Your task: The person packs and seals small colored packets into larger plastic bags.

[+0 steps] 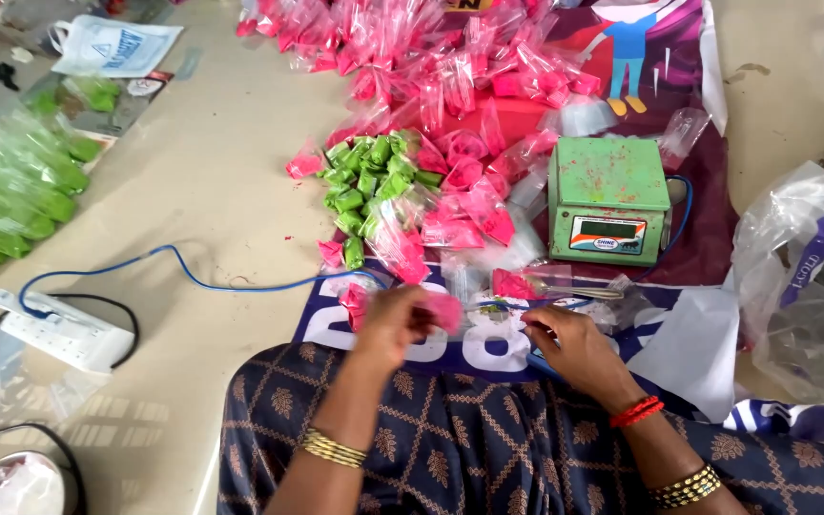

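One small pink packet [443, 310], clear plastic over bright powder, sits pinched in the left hand [395, 324], near the middle. Right hand [572, 345] has its fingers curled together, perhaps on a thin bit of plastic; blur hides it. One green scale [608, 198] stands far right, beside two heaps: pink packets [450, 67], green packets [374, 176]. Bare floor [212, 191] lies open to the left
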